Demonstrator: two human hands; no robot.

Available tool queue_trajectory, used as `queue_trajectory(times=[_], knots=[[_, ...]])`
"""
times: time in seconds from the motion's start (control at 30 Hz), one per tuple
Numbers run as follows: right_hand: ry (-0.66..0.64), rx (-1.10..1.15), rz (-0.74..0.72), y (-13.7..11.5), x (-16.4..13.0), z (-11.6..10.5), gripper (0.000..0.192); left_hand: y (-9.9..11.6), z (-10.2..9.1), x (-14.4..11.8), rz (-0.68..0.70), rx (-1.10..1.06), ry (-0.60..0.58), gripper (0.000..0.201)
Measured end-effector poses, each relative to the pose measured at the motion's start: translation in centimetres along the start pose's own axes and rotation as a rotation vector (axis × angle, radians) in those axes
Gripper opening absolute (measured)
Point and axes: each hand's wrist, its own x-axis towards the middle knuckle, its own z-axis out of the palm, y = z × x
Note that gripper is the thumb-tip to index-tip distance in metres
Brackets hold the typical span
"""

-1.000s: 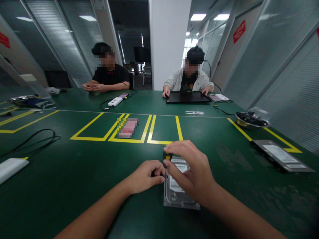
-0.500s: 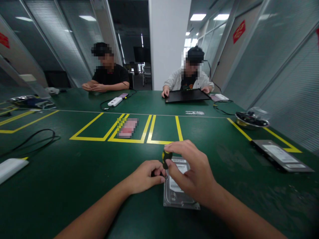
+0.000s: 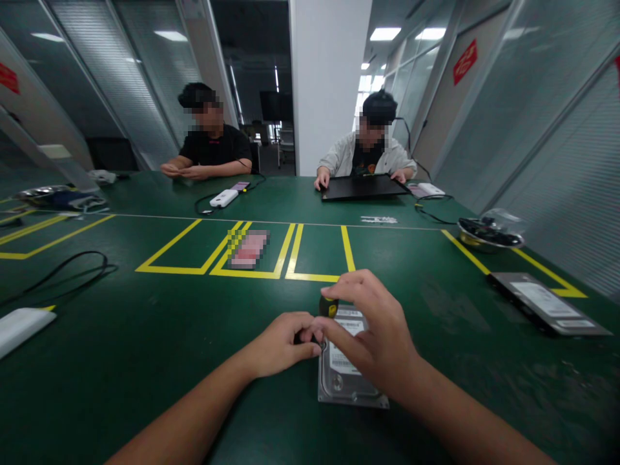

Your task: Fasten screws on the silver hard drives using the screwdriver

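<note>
A silver hard drive (image 3: 345, 389) with a white label lies flat on the green table before me. My left hand (image 3: 285, 343) has curled fingers and its thumb pressed at the drive's left edge, gripping there; its inner fingers are partly hidden. Above the drive's left side, my right hand (image 3: 378, 332) holds a black and yellow screwdriver (image 3: 330, 307) by its short handle between thumb and fingers. The handle stands nearly upright. Fingers hide the shaft and tip, so contact with a screw cannot be seen.
A second hard drive (image 3: 545, 303) lies at right, near a metal bowl (image 3: 489, 242) of dark items. Yellow tape frames (image 3: 247, 274) and a blurred pink item (image 3: 249, 249) are ahead. A white device (image 3: 24, 326) sits left. Across the table are two people, one holding a black panel (image 3: 363, 187).
The screwdriver handle has turned and leans slightly right in my right hand, whose thumb has moved left towards my left fingers. My left hand and the drive stay in place.
</note>
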Motion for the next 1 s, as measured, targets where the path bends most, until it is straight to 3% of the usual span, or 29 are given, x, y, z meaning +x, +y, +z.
queue_trajectory(times=[0.23, 0.43, 0.63, 0.83, 1.0], knots=[[-0.017, 0.055, -0.046, -0.12, 0.14, -0.15, 0.032, -0.29, 0.21, 0.00, 0.012, 0.002, 0.025, 0.010], [0.011, 0.003, -0.012, -0.18, -0.02, -0.06, 0.023, -0.11, 0.02, -0.02, 0.007, -0.013, -0.002, 0.011], [-0.024, 0.070, -0.064, -0.26, 0.04, -0.07, 0.038, -0.17, 0.16, 0.04, 0.018, 0.005, 0.022, 0.007], [0.006, 0.005, 0.001, -0.28, 0.03, -0.02, 0.021, -0.07, 0.03, -0.02, -0.012, -0.009, -0.005, 0.011], [-0.005, 0.056, -0.047, -0.26, 0.04, -0.08, 0.035, -0.15, 0.07, 0.03, 0.007, 0.031, 0.011, 0.009]])
